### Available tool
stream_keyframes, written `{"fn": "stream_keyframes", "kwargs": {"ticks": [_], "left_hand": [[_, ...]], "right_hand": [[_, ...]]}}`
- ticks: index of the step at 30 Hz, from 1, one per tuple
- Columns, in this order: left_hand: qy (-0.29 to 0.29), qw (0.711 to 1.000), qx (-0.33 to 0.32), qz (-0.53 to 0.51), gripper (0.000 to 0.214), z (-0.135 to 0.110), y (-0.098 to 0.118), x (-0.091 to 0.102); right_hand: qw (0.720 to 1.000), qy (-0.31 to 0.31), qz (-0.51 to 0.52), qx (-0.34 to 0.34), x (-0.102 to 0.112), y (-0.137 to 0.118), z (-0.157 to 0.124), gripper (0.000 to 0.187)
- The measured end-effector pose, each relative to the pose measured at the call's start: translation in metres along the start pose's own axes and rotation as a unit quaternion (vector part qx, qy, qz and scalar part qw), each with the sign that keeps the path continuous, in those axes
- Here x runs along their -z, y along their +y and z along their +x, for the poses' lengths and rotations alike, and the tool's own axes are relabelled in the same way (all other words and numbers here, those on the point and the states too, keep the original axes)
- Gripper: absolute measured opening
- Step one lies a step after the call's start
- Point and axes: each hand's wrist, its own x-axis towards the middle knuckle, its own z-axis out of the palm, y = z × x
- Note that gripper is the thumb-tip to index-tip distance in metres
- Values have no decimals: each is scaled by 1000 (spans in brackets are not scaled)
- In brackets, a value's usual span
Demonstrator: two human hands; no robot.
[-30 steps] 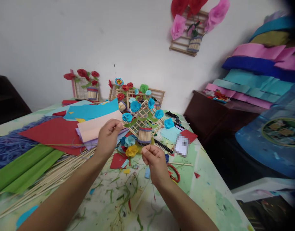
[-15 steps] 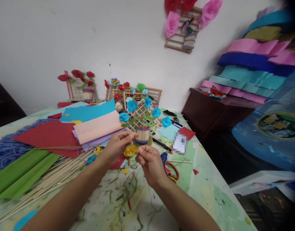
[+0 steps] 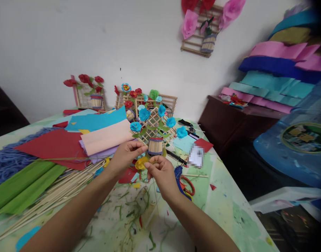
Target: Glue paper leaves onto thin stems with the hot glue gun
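Note:
My left hand is closed in a pinch, thumb against forefinger, just left of a small basket made of sticks with blue and red bands. What it pinches is too small to make out. My right hand is also pinched, its fingertips at the right edge of a yellow paper flower; a thin line like wire or thread hangs below it. Whether the flower is held or lies behind the fingers, I cannot tell. Behind the basket stands a stick lattice with blue paper flowers and green leaves.
Scissors lie right of my right hand. On the left are a bundle of thin sticks, green paper, red paper, peach paper and blue yarn. Scraps litter the table. A blue chair stands right.
My right hand has shifted slightly left toward the yellow flower, and a thin line now shows below it. My left hand stays pinched near the basket, a little higher. The view has shifted slightly.

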Motion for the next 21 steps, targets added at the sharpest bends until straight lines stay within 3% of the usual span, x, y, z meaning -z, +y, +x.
{"fn": "stream_keyframes", "kwargs": {"ticks": [9, 14, 21], "left_hand": [[15, 1000, -3, 8, 28, -3, 5, -1], [19, 1000, -10, 10, 27, -5, 9, -3], [14, 1000, -7, 17, 28, -5, 8, -6]], "right_hand": [[980, 63, -142, 125, 9, -1, 4, 13], [978, 76, -150, 123, 8, -3, 4, 9], [982, 26, -133, 128, 7, -2, 1, 13]]}}
